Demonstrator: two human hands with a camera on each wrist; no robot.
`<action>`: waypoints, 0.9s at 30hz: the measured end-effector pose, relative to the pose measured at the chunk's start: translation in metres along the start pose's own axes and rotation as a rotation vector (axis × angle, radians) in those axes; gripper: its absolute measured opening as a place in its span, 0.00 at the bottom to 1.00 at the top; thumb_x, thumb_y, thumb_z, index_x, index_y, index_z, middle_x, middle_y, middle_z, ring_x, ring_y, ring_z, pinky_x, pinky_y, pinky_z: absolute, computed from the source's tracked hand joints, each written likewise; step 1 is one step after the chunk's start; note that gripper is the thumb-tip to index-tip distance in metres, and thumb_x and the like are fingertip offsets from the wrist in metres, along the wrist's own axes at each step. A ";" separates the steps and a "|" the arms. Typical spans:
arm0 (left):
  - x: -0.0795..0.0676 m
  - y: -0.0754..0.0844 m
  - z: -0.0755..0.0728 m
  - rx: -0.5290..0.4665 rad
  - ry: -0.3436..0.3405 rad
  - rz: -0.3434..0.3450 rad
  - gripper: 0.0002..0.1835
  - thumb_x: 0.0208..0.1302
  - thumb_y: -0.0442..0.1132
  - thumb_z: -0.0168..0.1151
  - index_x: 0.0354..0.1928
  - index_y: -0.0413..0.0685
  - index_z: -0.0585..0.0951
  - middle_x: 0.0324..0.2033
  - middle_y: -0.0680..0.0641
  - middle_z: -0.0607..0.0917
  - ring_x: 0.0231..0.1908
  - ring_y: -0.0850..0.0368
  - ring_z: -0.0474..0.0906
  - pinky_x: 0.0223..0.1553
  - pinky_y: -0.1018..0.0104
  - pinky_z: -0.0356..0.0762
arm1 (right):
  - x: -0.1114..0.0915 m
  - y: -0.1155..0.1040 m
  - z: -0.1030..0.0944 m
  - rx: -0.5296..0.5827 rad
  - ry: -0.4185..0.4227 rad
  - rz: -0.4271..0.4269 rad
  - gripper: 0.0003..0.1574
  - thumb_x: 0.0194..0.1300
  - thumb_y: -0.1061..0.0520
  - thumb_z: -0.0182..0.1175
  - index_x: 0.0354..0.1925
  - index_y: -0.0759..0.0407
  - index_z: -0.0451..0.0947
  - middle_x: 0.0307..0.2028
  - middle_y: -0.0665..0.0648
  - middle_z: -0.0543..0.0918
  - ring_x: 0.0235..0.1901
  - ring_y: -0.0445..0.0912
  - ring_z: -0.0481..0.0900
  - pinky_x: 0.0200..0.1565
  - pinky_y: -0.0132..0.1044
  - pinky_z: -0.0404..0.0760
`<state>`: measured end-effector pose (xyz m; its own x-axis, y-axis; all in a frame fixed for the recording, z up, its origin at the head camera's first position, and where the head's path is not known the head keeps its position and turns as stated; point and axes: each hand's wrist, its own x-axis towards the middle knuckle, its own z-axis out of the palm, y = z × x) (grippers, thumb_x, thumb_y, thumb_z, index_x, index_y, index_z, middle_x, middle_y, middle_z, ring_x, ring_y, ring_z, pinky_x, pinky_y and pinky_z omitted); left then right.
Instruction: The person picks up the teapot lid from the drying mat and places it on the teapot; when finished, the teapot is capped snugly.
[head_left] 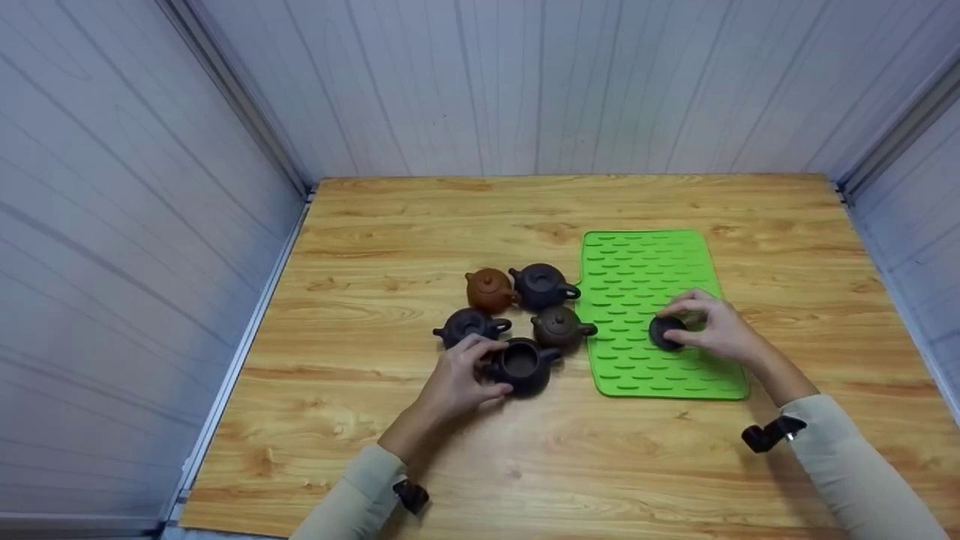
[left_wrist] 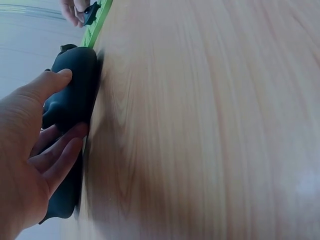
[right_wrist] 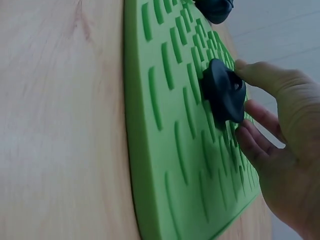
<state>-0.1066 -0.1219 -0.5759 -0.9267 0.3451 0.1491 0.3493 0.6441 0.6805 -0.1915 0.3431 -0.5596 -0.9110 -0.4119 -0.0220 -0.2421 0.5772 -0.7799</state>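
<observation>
My left hand (head_left: 459, 376) holds a dark, lidless teapot (head_left: 527, 379) from its left side, thumb at the near side and fingers at the far side. The teapot's round opening faces up and its handle points right. Over on the green mat (head_left: 637, 262), my right hand (head_left: 712, 328) pinches a dark round teapot lid (head_left: 666, 332) by its edge between thumb and fingers. In the right wrist view the lid (right_wrist: 225, 92) lies close over the mat's ridges. The left wrist view shows the thumb pressed on the teapot's dark side (left_wrist: 75, 75).
Beside the held teapot stand a dark teapot (head_left: 463, 325) and a brown one (head_left: 559, 326), both lidded. Farther back are a reddish-brown teapot (head_left: 489, 289) and another dark teapot (head_left: 541, 283). Pale panels (head_left: 495, 90) wall in the wooden table (head_left: 390, 217).
</observation>
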 end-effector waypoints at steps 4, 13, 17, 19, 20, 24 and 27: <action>0.000 -0.001 0.000 -0.003 0.006 0.010 0.33 0.60 0.43 0.89 0.67 0.51 0.88 0.57 0.48 0.89 0.44 0.57 0.83 0.49 0.65 0.84 | -0.001 0.006 -0.001 0.018 -0.019 -0.003 0.20 0.71 0.64 0.77 0.60 0.66 0.90 0.61 0.69 0.82 0.48 0.40 0.83 0.51 0.26 0.81; 0.000 -0.002 0.000 0.001 0.012 0.021 0.34 0.59 0.42 0.90 0.67 0.50 0.88 0.56 0.47 0.89 0.43 0.59 0.82 0.48 0.67 0.83 | -0.003 0.011 -0.004 0.022 -0.032 0.028 0.18 0.73 0.61 0.76 0.59 0.65 0.91 0.61 0.68 0.83 0.51 0.38 0.82 0.53 0.24 0.81; 0.001 -0.002 0.001 0.006 0.015 0.023 0.34 0.59 0.43 0.90 0.67 0.50 0.88 0.56 0.48 0.89 0.42 0.60 0.81 0.48 0.67 0.82 | -0.002 0.011 -0.004 0.043 -0.029 0.031 0.17 0.73 0.62 0.76 0.58 0.65 0.91 0.60 0.68 0.84 0.52 0.35 0.80 0.54 0.23 0.81; 0.000 -0.002 0.001 0.008 0.014 0.026 0.34 0.59 0.43 0.90 0.67 0.50 0.88 0.56 0.47 0.89 0.43 0.59 0.81 0.48 0.67 0.83 | -0.002 0.012 -0.004 0.053 -0.029 0.025 0.17 0.73 0.63 0.76 0.58 0.66 0.91 0.60 0.68 0.84 0.52 0.35 0.81 0.54 0.23 0.81; 0.001 -0.002 0.001 0.009 0.014 0.028 0.34 0.59 0.43 0.90 0.67 0.50 0.88 0.56 0.47 0.89 0.43 0.59 0.82 0.48 0.67 0.83 | -0.002 0.012 -0.003 0.060 -0.029 0.021 0.17 0.72 0.64 0.76 0.58 0.67 0.91 0.60 0.69 0.84 0.52 0.35 0.81 0.54 0.23 0.81; 0.001 -0.001 0.000 0.006 0.012 0.030 0.34 0.59 0.43 0.90 0.67 0.50 0.88 0.57 0.47 0.89 0.44 0.59 0.82 0.49 0.66 0.84 | -0.003 0.012 -0.003 0.078 -0.026 0.014 0.17 0.72 0.65 0.75 0.57 0.68 0.91 0.59 0.70 0.83 0.50 0.32 0.81 0.53 0.22 0.82; 0.001 -0.001 0.000 0.005 0.013 0.033 0.34 0.59 0.43 0.90 0.67 0.49 0.88 0.57 0.47 0.89 0.45 0.58 0.83 0.49 0.65 0.85 | -0.003 0.011 -0.003 0.079 -0.018 0.003 0.15 0.72 0.65 0.76 0.55 0.68 0.92 0.59 0.69 0.83 0.51 0.31 0.80 0.54 0.22 0.81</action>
<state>-0.1074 -0.1222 -0.5770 -0.9163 0.3575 0.1807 0.3805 0.6360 0.6713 -0.1928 0.3526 -0.5660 -0.9055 -0.4229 -0.0351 -0.2115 0.5215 -0.8266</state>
